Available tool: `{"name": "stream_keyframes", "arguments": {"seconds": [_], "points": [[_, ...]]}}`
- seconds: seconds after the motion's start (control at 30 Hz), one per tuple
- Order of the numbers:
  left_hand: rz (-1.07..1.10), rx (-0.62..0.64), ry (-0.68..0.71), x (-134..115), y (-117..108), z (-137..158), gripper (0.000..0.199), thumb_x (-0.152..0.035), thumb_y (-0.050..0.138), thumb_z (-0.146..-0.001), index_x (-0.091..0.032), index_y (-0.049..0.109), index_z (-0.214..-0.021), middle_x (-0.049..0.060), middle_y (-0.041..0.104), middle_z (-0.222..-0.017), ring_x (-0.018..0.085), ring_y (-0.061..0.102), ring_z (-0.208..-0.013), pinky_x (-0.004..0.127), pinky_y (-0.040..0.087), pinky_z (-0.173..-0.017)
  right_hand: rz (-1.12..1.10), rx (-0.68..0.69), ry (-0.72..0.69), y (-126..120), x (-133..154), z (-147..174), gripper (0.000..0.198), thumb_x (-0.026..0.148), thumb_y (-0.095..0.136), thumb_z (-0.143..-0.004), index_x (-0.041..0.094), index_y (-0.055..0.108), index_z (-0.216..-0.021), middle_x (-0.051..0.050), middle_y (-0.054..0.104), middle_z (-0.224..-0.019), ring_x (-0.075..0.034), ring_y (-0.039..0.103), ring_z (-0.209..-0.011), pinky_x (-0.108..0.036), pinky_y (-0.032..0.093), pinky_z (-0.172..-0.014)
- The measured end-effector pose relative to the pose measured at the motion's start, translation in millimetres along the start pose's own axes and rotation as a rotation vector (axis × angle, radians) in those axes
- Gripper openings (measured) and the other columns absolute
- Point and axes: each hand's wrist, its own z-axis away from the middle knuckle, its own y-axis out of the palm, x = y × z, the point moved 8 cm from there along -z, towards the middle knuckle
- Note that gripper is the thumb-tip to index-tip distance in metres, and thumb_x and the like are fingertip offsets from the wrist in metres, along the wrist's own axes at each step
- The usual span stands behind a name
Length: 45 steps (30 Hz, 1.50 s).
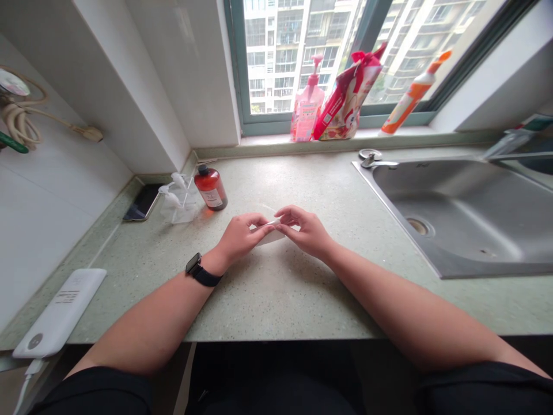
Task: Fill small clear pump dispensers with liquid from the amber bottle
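Over the middle of the counter my left hand [242, 235] and my right hand [307, 231] meet, thumbs and fingers pinched from either side on a thin whitish sheet [270, 237]. A narrow white edge stands up between the fingertips; the exact kind of sheet cannot be made out, and the fingers cover part of it. Behind my left hand, an amber bottle [211, 189] with a black cap and white label stands upright. To its left are clear plastic bottles [179, 202] with white tops. A black smartwatch [201, 270] is on my left wrist.
A phone [144, 202] lies by the left wall, and a white power bank [63, 311] with a cable sits nearer. At right is a steel sink [466, 213]. The windowsill bears a pink pump bottle [307, 109], a red bag [348, 101] and an orange-white bottle [410, 101].
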Motion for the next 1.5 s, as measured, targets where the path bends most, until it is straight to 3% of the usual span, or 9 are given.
{"name": "stream_keyframes", "arguments": {"seconds": [0.2,0.37,0.53,0.7,0.83,1.03,1.23,1.4,1.5], "points": [[0.056,0.031,-0.078,2.9,1.2,-0.1,0.035,-0.048,0.068,-0.100,-0.019,0.076,-0.081,0.002,0.077,-0.078,0.019,0.066,-0.076,0.030,0.047,-0.074,0.055,0.017,0.013,-0.5,5.0,-1.2,0.020,0.045,0.074,-0.095,0.026,0.075,-0.087,-0.003,0.078,-0.084,-0.020,0.070,-0.080,-0.038,0.058,-0.080],[0.089,-0.001,-0.108,4.1,-3.9,-1.6,0.041,-0.048,0.060,-0.103,-0.018,0.072,-0.077,0.002,0.071,-0.076,0.018,0.061,-0.075,0.029,0.044,-0.070,0.027,-0.013,0.045,-5.3,1.3,-2.1,0.019,0.042,0.073,-0.093,0.025,0.072,-0.085,-0.001,0.074,-0.080,-0.018,0.064,-0.075,-0.035,0.051,-0.074],[0.218,0.039,-0.152,6.3,2.1,-1.8,0.039,-0.054,0.063,-0.100,-0.018,0.077,-0.094,0.004,0.075,-0.086,0.018,0.062,-0.077,0.028,0.045,-0.070,-0.037,-0.038,0.078,-8.1,-5.9,-2.7,0.022,0.044,0.072,-0.093,0.024,0.069,-0.085,-0.001,0.071,-0.080,-0.017,0.061,-0.073,-0.034,0.046,-0.070],[0.227,0.058,-0.217,16.0,4.9,-1.8,0.041,-0.053,0.069,-0.096,-0.017,0.070,-0.076,0.000,0.064,-0.071,0.015,0.053,-0.067,0.027,0.037,-0.062,-0.099,-0.059,0.099,-9.0,-13.0,-3.5,0.028,0.051,0.073,-0.094,0.024,0.069,-0.092,0.000,0.068,-0.080,-0.017,0.061,-0.075,-0.033,0.045,-0.071],[0.370,0.014,-0.237,21.1,2.4,-2.8,0.039,-0.056,0.076,-0.092,-0.017,0.074,-0.087,0.002,0.070,-0.079,0.016,0.060,-0.071,0.026,0.043,-0.065,-0.135,-0.007,0.137,-4.0,-17.9,-3.9,0.035,0.058,0.078,-0.089,0.024,0.068,-0.094,0.002,0.064,-0.077,-0.015,0.056,-0.071,-0.032,0.042,-0.068],[0.564,0.110,-0.220,17.6,10.5,-4.6,0.038,-0.048,0.092,-0.081,-0.017,0.075,-0.096,0.005,0.077,-0.088,0.019,0.071,-0.081,0.031,0.055,-0.077,-0.249,-0.069,0.174,-10.7,-18.8,-6.2,0.047,0.067,0.082,-0.084,0.024,0.064,-0.082,0.001,0.064,-0.075,-0.016,0.054,-0.070,-0.032,0.042,-0.066],[0.518,0.077,-0.187,18.5,6.1,-5.2,0.036,-0.049,0.086,-0.087,-0.017,0.075,-0.100,0.006,0.077,-0.093,0.019,0.071,-0.084,0.031,0.056,-0.078,-0.243,-0.062,0.170,-11.0,-16.8,-6.5,0.047,0.068,0.081,-0.084,0.024,0.065,-0.082,0.000,0.064,-0.076,-0.016,0.054,-0.072,-0.032,0.042,-0.066],[0.285,-0.028,-0.169,20.1,-12.7,-7.9,0.038,-0.054,0.082,-0.088,-0.018,0.073,-0.079,0.005,0.068,-0.089,0.018,0.062,-0.080,0.029,0.052,-0.069,-0.086,-0.037,0.185,-21.8,-16.6,-10.2,0.042,0.061,0.081,-0.084,0.023,0.066,-0.076,0.003,0.058,-0.070,-0.014,0.048,-0.066,-0.031,0.036,-0.064],[0.283,0.109,-0.286,25.9,-11.7,-6.2,0.042,-0.057,0.081,-0.087,-0.019,0.071,-0.074,0.001,0.058,-0.070,0.014,0.051,-0.061,0.027,0.041,-0.056,-0.020,0.108,0.224,-19.6,-18.9,-11.3,0.042,0.061,0.074,-0.088,0.022,0.068,-0.073,0.002,0.058,-0.067,-0.014,0.049,-0.066,-0.032,0.035,-0.064]]}}
